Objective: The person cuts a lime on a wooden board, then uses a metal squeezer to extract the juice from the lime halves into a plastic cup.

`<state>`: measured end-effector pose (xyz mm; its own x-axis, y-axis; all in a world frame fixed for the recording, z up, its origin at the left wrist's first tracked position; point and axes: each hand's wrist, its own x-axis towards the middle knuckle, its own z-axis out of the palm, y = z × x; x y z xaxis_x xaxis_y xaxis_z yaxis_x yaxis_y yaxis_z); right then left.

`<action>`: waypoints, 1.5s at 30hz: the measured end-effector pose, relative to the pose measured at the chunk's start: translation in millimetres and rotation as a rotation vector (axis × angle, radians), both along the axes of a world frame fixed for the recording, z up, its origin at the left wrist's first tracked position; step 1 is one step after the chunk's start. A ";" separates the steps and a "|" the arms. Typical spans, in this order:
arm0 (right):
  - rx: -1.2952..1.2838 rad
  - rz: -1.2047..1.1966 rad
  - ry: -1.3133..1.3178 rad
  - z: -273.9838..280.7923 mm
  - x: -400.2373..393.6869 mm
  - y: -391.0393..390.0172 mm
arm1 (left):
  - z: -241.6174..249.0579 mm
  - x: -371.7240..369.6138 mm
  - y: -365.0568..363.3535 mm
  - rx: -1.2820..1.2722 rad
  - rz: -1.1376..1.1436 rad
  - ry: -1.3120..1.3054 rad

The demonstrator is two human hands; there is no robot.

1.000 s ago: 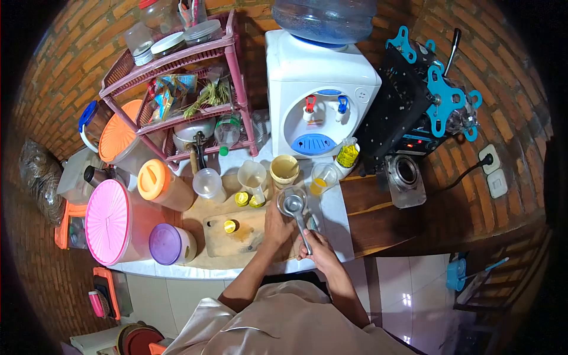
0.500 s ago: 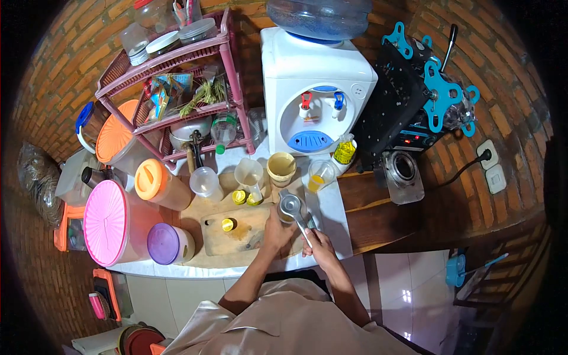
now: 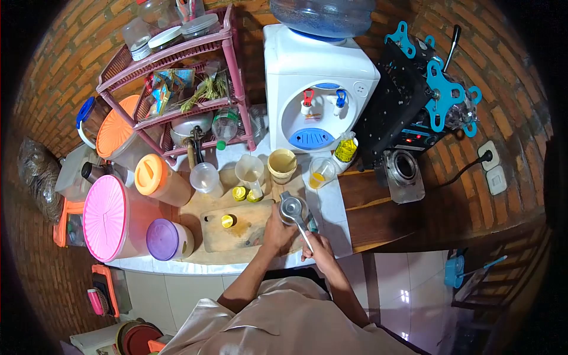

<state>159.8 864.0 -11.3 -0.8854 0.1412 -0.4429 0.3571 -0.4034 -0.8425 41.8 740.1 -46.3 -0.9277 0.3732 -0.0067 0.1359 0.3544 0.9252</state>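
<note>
A metal citrus squeezer [image 3: 291,207] has its round head over a cup [image 3: 304,210], and its handle slants down to my right hand [image 3: 319,249]. The fingers of that hand are closed round the handle end. My left hand [image 3: 278,233] wraps the left side of the cup, most of which hides under the squeezer and hand. On the wooden cutting board [image 3: 248,222] to the left lies a cut citrus half [image 3: 227,221]. More cut citrus pieces [image 3: 239,193] sit just beyond the board, next to a clear measuring cup [image 3: 249,170].
Behind my hands stand a tan cup [image 3: 281,165], a cup with orange liquid [image 3: 318,177] and a white water dispenser [image 3: 319,89]. Lidded tubs [image 3: 106,219] and a pink rack [image 3: 171,83] line the left. A black machine [image 3: 396,106] stands at right.
The view has shifted slightly. Both hands keep their hold, and the squeezer stays over the cup with hardly any movement.
</note>
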 end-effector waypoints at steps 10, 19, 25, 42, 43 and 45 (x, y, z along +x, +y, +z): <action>0.118 -0.001 -0.039 12.1 -1.0 -2.3 | -2.1 -0.4 1.1 0.008 0.034 0.074; -0.246 0.008 -0.127 5.1 2.5 6.5 | 21.2 7.0 -14.0 -0.001 -0.062 0.204; -0.271 0.046 -0.124 10.2 2.1 6.4 | 105.9 24.5 -51.9 -0.406 -0.153 0.461; -0.289 0.064 -0.080 17.0 14.4 5.2 | 149.4 -8.0 -16.0 -0.066 -0.519 0.696; -0.292 0.064 -0.081 14.9 16.0 4.2 | 152.1 -15.0 -15.0 0.007 -0.396 0.693; -0.132 0.084 -0.152 9.6 19.0 3.3 | 152.4 -30.6 -13.0 0.001 -0.295 0.620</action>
